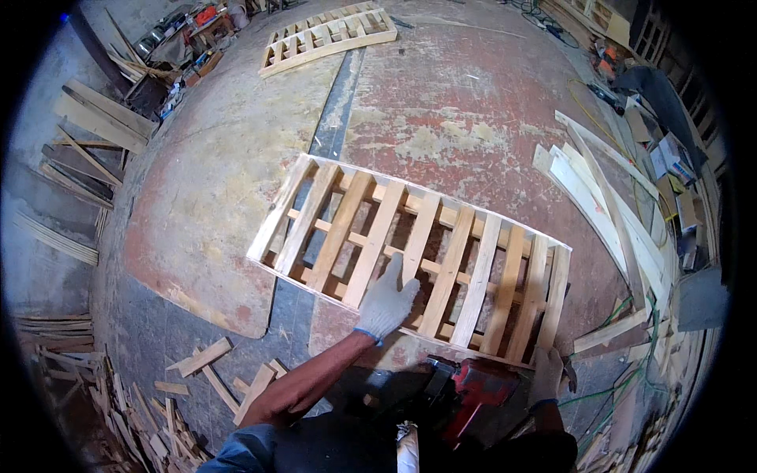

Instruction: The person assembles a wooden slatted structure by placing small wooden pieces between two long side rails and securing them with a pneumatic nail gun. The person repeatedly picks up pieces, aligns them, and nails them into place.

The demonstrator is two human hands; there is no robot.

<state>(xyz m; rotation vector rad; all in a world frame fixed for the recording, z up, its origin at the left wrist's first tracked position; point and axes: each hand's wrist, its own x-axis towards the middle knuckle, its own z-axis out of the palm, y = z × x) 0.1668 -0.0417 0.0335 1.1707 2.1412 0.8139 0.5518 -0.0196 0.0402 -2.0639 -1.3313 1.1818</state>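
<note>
A slatted wooden frame [479, 281], like a pallet, lies on the floor in front of me, its pale slats running across side rails. My left hand [388, 299], in a light work glove, rests over the slats near the middle of the near side, with thumb and forefinger spread. Also gloved, my right hand [546, 377] is at the near right corner of the frame. Its fingers look curled, and a small dark object [570, 375] shows beside them; its kind is unclear. Between my arms, close to the near rail, is a red and black power tool [482, 388], partly in shadow.
Another slatted frame [331, 39] lies at the far end. Long white boards [587, 185] and a green cord [650, 347] are on the right. Wood offcuts [209, 370] lie scattered at the near left, and planks [102, 110] lean on the left wall.
</note>
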